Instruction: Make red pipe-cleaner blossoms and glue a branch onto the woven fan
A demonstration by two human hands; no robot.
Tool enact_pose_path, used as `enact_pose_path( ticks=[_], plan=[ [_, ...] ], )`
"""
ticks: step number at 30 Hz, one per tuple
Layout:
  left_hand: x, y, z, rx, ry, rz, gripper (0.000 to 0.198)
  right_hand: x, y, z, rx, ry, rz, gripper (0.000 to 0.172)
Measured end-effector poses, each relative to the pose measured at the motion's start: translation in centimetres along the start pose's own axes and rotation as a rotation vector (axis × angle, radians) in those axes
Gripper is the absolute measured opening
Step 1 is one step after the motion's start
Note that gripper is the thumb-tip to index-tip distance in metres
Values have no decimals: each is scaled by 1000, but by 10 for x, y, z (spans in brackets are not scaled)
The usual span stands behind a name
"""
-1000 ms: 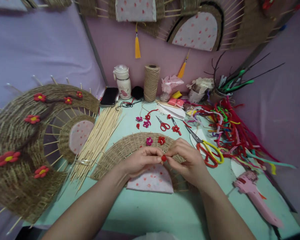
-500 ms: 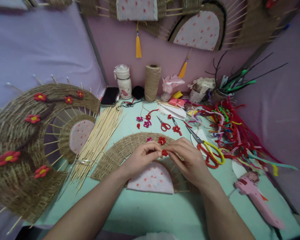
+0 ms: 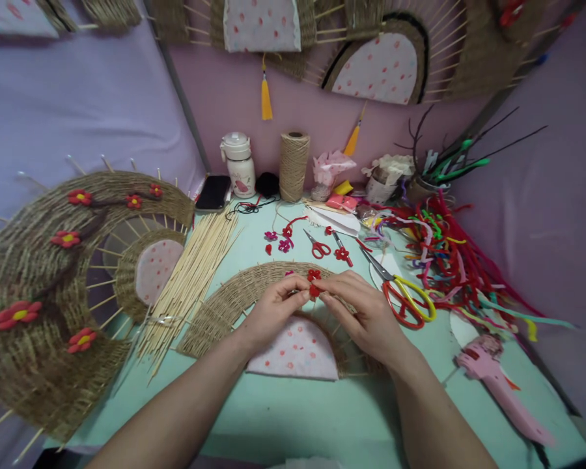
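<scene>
Between my two hands is a small red pipe-cleaner flower. My left hand pinches its left side with thumb and forefinger. The fingertips of my right hand close on its right side. Beneath them lies a woven twine fan with thin stick ribs and a white, red-dotted half-round centre. Just beyond the held flower, another red flower rests on the weave. A purple flower peeks out behind my left hand, which hides part of it.
Loose flowers, small scissors and large scissors lie beyond my hands. Bamboo sticks and a finished fan are at left. A pink glue gun and tangled pipe cleaners are at right. Twine stands behind.
The fingers of my right hand have spread a little and shifted, showing more of the red flower. The flower sits slightly higher and further left. The view has tilted slightly.
</scene>
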State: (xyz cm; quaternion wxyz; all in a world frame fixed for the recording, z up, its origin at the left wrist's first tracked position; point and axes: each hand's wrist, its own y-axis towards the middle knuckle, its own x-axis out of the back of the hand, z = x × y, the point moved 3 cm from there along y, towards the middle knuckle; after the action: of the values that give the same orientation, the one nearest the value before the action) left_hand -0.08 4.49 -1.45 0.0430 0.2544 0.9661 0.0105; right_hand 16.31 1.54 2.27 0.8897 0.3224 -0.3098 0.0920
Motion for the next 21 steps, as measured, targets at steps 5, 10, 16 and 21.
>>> enact_pose_path(
  ticks=[5,10,16,21],
  plan=[
    [-1,-1,1,51,-102,47,19,0,1,0,10,45,-57,21],
    [-4,-1,3,128,-279,65,23,0,2,1,-41,135,-76,16],
    [-6,-2,2,163,-344,79,23,-1,2,1,-135,201,-64,10],
    [-8,-2,2,184,-418,92,23,-3,1,0,-206,271,-57,10]
  ],
)
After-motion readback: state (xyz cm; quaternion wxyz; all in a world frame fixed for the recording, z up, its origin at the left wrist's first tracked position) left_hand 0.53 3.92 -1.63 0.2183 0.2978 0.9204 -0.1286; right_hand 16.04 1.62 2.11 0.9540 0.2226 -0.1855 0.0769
